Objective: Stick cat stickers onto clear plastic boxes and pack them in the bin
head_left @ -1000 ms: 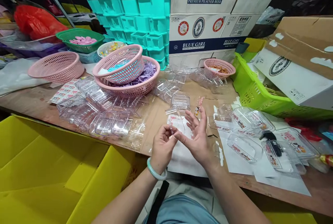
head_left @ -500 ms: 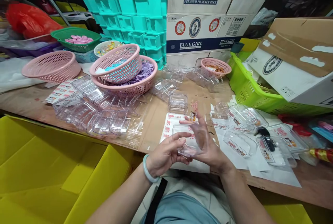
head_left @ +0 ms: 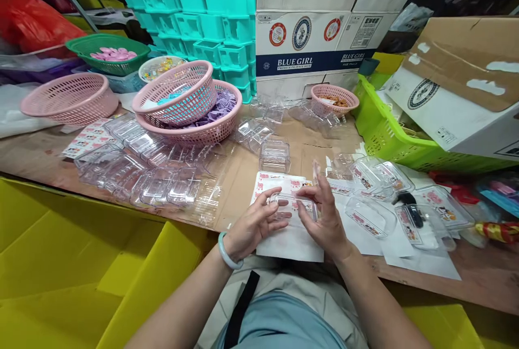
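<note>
My left hand [head_left: 253,225] and my right hand [head_left: 324,216] grip a small clear plastic box [head_left: 292,204] between them, just above a printed card sheet [head_left: 272,181] near the table's front edge. Fingers of both hands curl round the box's ends. A small printed item [head_left: 315,168] sticks up behind my right fingers. A green bangle [head_left: 225,245] circles my left wrist. More clear boxes with printed cards inside [head_left: 375,176] lie to the right of my hands.
Rows of clear boxes [head_left: 138,168] cover the table's left. Stacked pink baskets [head_left: 194,111], a green basket [head_left: 107,54], a small pink basket [head_left: 334,98], teal crates [head_left: 203,8], beer cartons [head_left: 308,25] stand behind. A lime crate [head_left: 389,133] sits right, yellow bins [head_left: 81,262] below.
My hands picked up a clear box and drew it toward me; both now close on its ends lower over the card sheet. The view shifted slightly down.
</note>
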`<state>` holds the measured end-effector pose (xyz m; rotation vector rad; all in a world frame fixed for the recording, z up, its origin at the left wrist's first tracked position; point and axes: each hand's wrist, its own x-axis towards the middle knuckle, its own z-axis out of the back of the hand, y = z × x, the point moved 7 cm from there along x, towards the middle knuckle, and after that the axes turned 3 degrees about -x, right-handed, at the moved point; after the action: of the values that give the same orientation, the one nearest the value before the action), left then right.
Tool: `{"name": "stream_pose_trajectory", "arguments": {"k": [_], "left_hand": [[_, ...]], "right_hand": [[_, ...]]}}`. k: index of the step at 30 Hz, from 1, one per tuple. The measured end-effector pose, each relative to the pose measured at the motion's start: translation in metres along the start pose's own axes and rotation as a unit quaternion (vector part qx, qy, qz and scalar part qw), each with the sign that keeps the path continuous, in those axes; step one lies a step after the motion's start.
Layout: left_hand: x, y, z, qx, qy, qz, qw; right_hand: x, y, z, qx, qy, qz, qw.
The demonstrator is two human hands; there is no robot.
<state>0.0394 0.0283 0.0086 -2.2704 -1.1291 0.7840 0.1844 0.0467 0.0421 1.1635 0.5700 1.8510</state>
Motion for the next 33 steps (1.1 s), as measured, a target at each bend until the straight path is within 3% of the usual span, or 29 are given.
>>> {"name": "stream_pose_trajectory", "arguments": {"k": [3,4,7,9,11,14,21,33], "left_hand": [[0.003,-0.002,0.012,0.006,-0.053,-0.04,0.998],[0.003,-0.001,0.016,0.009,-0.064,-0.048,0.997],[0.004,0.004,0.025,0.018,-0.076,-0.046,0.996],[0.004,0.008,0.027,0.015,-0.074,-0.036,0.996],[0.005,0.009,0.028,0.006,-0.071,-0.033,0.997],[0.006,0.01,0.027,-0.004,-0.07,-0.032,0.997],[0.006,0.01,0.024,-0.007,-0.073,-0.042,0.996],[0.006,0.01,0.026,-0.006,-0.071,-0.04,0.997]], "right_hand": [[0.003,0.004,0.004,-0.004,0.07,-0.033,0.997],[0.004,0.006,0.01,0.002,0.061,-0.053,0.997],[0.005,0.01,0.031,0.059,-0.057,-0.127,0.989],[0.003,0.007,0.029,0.116,-0.079,-0.2,0.97],[0.0,0.005,0.014,0.166,-0.026,-0.268,0.949],[-0.003,0.005,0.0,0.194,0.023,-0.316,0.928],[-0.004,0.009,-0.004,0.114,0.056,-0.322,0.938],[0.0,0.011,-0.006,0.07,0.066,-0.292,0.952]]}}
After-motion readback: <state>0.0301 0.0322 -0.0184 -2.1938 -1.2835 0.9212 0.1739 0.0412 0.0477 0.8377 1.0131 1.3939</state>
